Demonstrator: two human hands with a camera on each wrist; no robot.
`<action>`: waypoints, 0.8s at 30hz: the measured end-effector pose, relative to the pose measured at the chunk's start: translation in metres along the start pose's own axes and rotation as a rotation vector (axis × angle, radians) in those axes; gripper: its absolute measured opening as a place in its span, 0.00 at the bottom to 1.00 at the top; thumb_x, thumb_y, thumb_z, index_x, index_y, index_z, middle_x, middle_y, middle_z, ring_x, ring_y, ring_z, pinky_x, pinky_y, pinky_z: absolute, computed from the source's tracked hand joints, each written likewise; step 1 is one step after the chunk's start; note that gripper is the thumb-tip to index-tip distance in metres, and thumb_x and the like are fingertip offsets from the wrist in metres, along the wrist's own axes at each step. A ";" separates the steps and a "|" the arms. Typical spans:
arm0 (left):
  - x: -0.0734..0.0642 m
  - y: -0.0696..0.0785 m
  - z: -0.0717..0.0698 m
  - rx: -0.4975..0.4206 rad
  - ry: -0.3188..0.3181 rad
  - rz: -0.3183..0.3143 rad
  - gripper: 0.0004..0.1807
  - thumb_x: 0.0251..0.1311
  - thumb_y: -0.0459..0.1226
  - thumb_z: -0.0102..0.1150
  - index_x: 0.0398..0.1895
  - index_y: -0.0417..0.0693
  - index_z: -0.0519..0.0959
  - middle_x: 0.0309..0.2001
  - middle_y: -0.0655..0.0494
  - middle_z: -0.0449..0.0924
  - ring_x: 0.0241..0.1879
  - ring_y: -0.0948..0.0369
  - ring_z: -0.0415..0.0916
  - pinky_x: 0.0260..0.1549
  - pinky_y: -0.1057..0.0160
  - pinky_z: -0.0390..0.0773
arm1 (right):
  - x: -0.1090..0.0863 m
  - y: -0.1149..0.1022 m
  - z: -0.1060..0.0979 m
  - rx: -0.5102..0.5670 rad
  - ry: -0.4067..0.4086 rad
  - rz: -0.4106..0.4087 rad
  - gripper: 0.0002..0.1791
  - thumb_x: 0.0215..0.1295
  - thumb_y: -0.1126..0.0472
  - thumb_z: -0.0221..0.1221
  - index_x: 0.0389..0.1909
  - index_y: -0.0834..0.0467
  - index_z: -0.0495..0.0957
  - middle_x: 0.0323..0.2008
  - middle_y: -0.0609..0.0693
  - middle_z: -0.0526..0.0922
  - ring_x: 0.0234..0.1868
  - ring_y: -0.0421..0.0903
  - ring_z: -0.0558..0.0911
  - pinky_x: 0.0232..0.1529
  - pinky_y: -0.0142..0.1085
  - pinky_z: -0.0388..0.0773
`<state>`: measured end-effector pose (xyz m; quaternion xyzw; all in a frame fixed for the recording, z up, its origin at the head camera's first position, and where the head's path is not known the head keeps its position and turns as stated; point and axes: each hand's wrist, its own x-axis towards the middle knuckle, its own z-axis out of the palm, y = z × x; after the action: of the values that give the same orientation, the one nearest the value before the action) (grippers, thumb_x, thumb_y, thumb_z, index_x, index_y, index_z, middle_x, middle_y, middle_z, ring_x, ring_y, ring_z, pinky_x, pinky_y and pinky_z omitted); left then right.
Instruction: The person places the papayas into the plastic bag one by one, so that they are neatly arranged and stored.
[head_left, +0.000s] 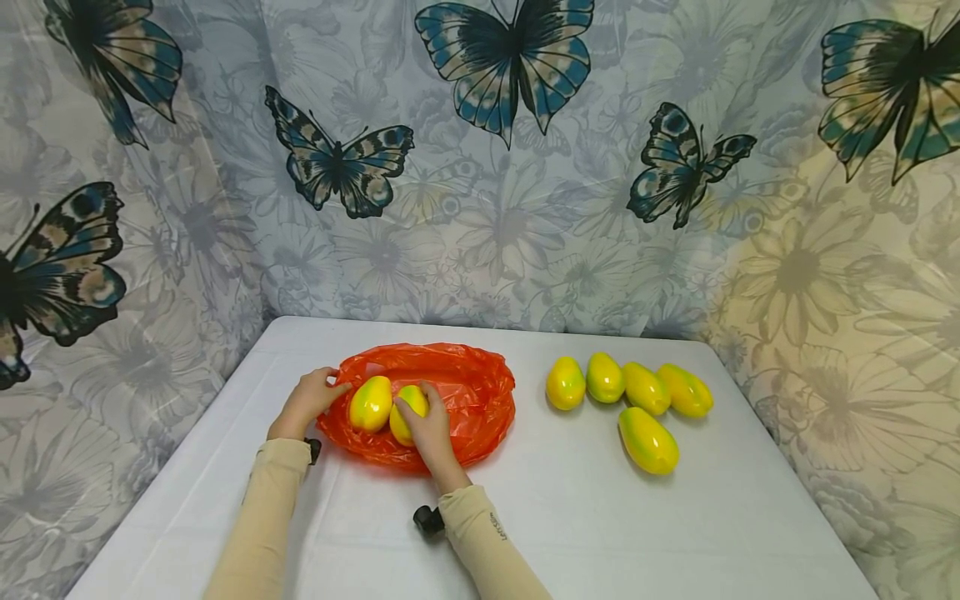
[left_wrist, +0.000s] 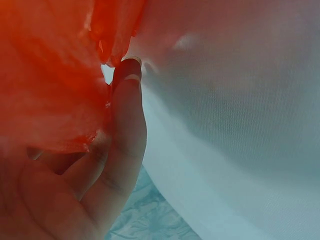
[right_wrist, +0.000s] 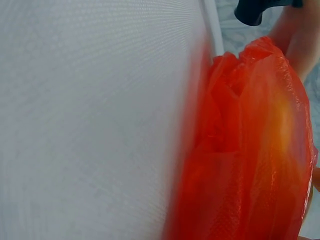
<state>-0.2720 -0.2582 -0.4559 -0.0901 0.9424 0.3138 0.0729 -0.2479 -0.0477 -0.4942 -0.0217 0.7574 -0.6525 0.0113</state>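
Note:
A red plastic bag (head_left: 476, 425) lies spread open on the white table, its crumpled rim raised all round. My left hand (head_left: 306, 403) pinches the bag's left rim; in the left wrist view the fingers (left_wrist: 127, 120) bend at the red film's edge. Inside the bag, a glossy yellow mango (head_left: 371, 403) sits on the left side. Right beside it is a second yellow mango (head_left: 402, 427), which my right hand (head_left: 433, 429) grips from the right. The right wrist view shows mostly the bag's outer side (right_wrist: 240, 165), with yellow glowing through; the right hand's grip is hidden there.
To the right of the bag, several yellow-green mangoes lie in a loose group: a back row (head_left: 606, 379) and one nearer mango (head_left: 649, 442). The white-covered table (head_left: 570, 517) meets butterfly-patterned cloth (head_left: 480, 275) at its back and sides.

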 end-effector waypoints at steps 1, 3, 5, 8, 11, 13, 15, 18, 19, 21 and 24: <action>0.000 0.000 0.000 -0.002 0.000 -0.003 0.32 0.70 0.45 0.52 0.67 0.29 0.63 0.57 0.29 0.73 0.52 0.42 0.76 0.52 0.46 0.80 | 0.000 0.000 0.000 0.004 -0.001 -0.001 0.36 0.66 0.50 0.61 0.70 0.61 0.63 0.67 0.59 0.69 0.63 0.56 0.73 0.66 0.51 0.71; 0.000 0.000 0.000 -0.006 0.000 -0.005 0.32 0.70 0.45 0.52 0.67 0.29 0.63 0.58 0.29 0.73 0.52 0.42 0.76 0.53 0.46 0.80 | 0.001 -0.001 -0.001 0.013 0.001 -0.005 0.36 0.65 0.51 0.61 0.70 0.61 0.63 0.68 0.60 0.69 0.65 0.57 0.72 0.67 0.52 0.70; 0.001 0.000 0.001 -0.009 -0.004 -0.009 0.32 0.70 0.45 0.51 0.67 0.29 0.63 0.58 0.29 0.73 0.52 0.42 0.75 0.53 0.46 0.79 | 0.001 -0.001 -0.002 0.016 0.001 -0.011 0.36 0.66 0.51 0.61 0.70 0.61 0.63 0.68 0.60 0.68 0.66 0.58 0.71 0.67 0.53 0.69; 0.001 0.000 0.000 -0.009 -0.009 -0.013 0.33 0.70 0.45 0.51 0.67 0.29 0.62 0.58 0.29 0.72 0.53 0.42 0.75 0.54 0.46 0.79 | 0.001 -0.003 -0.003 0.014 0.001 -0.008 0.35 0.66 0.51 0.61 0.70 0.60 0.63 0.69 0.59 0.68 0.67 0.58 0.70 0.67 0.54 0.69; 0.000 0.001 0.000 -0.003 -0.010 -0.009 0.33 0.70 0.45 0.51 0.67 0.29 0.62 0.58 0.29 0.72 0.53 0.41 0.75 0.54 0.45 0.79 | 0.000 -0.004 -0.005 0.008 0.002 -0.003 0.35 0.66 0.51 0.61 0.70 0.58 0.64 0.69 0.59 0.68 0.67 0.59 0.70 0.67 0.54 0.69; 0.000 0.001 0.000 0.002 -0.006 -0.001 0.32 0.70 0.45 0.51 0.67 0.28 0.62 0.58 0.28 0.72 0.53 0.41 0.75 0.54 0.45 0.79 | 0.000 -0.005 -0.006 0.013 0.003 0.005 0.35 0.65 0.50 0.61 0.70 0.57 0.64 0.69 0.59 0.67 0.68 0.59 0.69 0.67 0.55 0.68; 0.000 0.001 0.000 0.004 -0.004 0.006 0.32 0.70 0.45 0.51 0.67 0.28 0.62 0.58 0.28 0.72 0.53 0.40 0.75 0.54 0.45 0.79 | 0.000 -0.007 -0.007 0.019 0.004 0.005 0.36 0.65 0.50 0.62 0.70 0.57 0.64 0.69 0.59 0.67 0.69 0.60 0.68 0.68 0.55 0.67; -0.001 0.001 0.000 -0.001 -0.002 0.010 0.32 0.70 0.45 0.51 0.67 0.28 0.62 0.58 0.28 0.72 0.53 0.40 0.75 0.54 0.45 0.79 | 0.000 -0.009 -0.009 0.028 0.006 0.006 0.36 0.65 0.50 0.62 0.71 0.57 0.64 0.70 0.59 0.67 0.70 0.60 0.67 0.68 0.56 0.66; -0.001 0.001 0.000 -0.003 -0.003 0.012 0.32 0.70 0.45 0.51 0.67 0.28 0.62 0.58 0.28 0.72 0.53 0.40 0.75 0.54 0.45 0.79 | 0.000 -0.009 -0.010 0.025 0.007 0.003 0.36 0.65 0.50 0.62 0.71 0.57 0.64 0.70 0.59 0.66 0.70 0.61 0.66 0.68 0.57 0.66; -0.001 0.000 0.000 -0.004 -0.003 0.016 0.32 0.70 0.45 0.51 0.66 0.27 0.63 0.58 0.27 0.72 0.53 0.40 0.75 0.53 0.45 0.79 | 0.000 -0.010 -0.011 0.028 0.009 0.001 0.35 0.65 0.50 0.61 0.71 0.57 0.64 0.70 0.58 0.66 0.71 0.60 0.65 0.69 0.57 0.65; 0.000 -0.001 0.000 -0.002 0.000 0.022 0.32 0.70 0.44 0.51 0.66 0.27 0.63 0.57 0.27 0.72 0.52 0.40 0.75 0.53 0.45 0.79 | 0.001 -0.011 -0.014 0.011 0.017 -0.005 0.35 0.66 0.50 0.61 0.71 0.56 0.64 0.70 0.57 0.66 0.71 0.59 0.64 0.69 0.58 0.64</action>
<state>-0.2715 -0.2585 -0.4564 -0.0797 0.9430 0.3156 0.0695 -0.2493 -0.0354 -0.4811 -0.0179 0.7537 -0.6570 0.0032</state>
